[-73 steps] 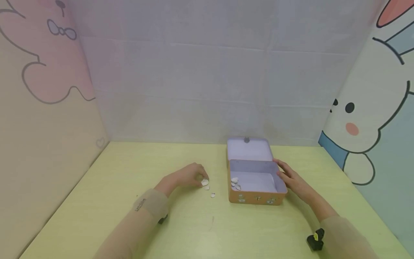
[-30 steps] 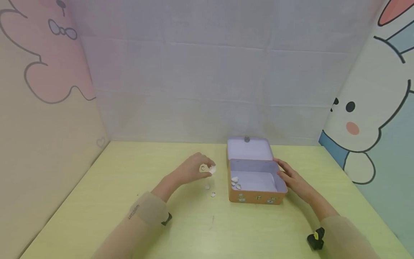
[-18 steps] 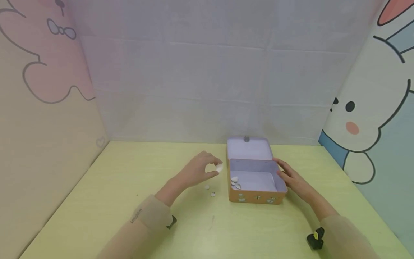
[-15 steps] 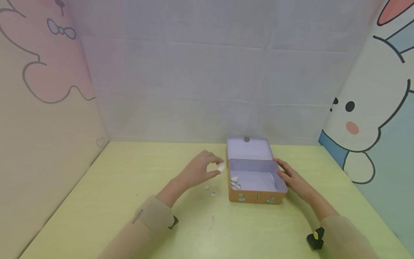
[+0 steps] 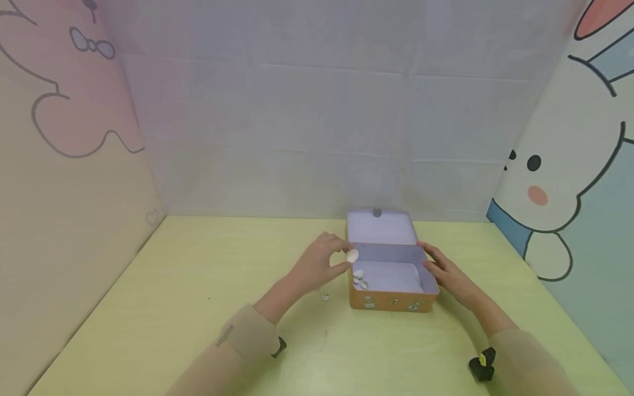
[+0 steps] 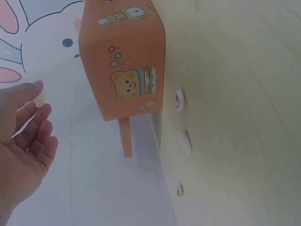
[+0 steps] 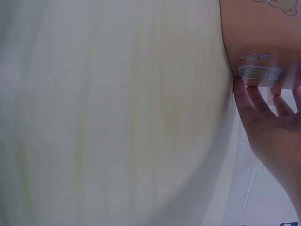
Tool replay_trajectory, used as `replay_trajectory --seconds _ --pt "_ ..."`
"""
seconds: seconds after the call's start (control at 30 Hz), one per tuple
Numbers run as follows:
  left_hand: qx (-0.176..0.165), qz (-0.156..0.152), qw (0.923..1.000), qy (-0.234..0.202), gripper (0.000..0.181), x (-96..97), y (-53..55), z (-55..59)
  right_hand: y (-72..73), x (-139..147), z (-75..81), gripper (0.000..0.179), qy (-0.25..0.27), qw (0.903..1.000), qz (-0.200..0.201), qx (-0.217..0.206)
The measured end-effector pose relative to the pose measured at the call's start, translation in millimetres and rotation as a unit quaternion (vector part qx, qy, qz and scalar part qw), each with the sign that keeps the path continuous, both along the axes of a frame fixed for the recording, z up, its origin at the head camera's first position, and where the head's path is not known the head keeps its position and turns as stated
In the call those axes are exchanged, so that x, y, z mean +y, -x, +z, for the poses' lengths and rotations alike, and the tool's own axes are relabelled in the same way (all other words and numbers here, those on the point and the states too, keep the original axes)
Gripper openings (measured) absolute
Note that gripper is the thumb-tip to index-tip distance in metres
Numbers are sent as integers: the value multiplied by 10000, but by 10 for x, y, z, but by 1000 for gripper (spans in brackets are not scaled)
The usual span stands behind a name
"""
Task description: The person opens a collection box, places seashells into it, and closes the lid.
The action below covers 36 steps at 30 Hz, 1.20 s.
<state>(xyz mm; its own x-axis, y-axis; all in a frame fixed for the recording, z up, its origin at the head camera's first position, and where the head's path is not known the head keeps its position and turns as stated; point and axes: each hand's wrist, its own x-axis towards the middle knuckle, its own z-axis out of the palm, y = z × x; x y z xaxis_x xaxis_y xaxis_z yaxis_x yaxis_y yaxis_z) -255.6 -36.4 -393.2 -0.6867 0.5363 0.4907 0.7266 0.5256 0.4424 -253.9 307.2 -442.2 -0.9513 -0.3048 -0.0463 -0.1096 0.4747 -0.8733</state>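
My left hand pinches a white seashell between thumb and fingertips, at the left rim of an orange tin box. In the left wrist view, the same shell shows edge-on, the other fingers loosely bent. The box's lid is tipped back, showing a pale lilac inside. Several small shells lie in its left front corner. My right hand holds the box at its back right, thumb at the rim. In the right wrist view its fingertips touch the orange side.
Loose shells lie on the table left of the box: one shell nearest it, then a second shell and a third shell. The pale yellow table meets a white back sheet and cartoon-printed side panels.
My left hand has picked a shell up from the table and carried it right to the box's left rim. The right hand and the box have stayed in place.
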Motion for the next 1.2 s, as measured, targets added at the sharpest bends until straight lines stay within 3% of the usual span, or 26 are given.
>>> replay_trajectory --seconds 0.27,0.57,0.9,1.2 --pt "-309 -38 9995 59 33 143 -37 -64 -8 0 7 56 -36 10000 -30 13" --pt "-424 -136 9986 292 30 299 29 -236 -13 6 10 56 -5 10000 24 13" --pt "-551 -134 9960 689 29 438 68 -297 -20 11 17 57 -55 10000 5 -36" --pt "-683 -45 9947 770 31 491 102 -326 -5 21 -2 56 57 10000 32 -3"
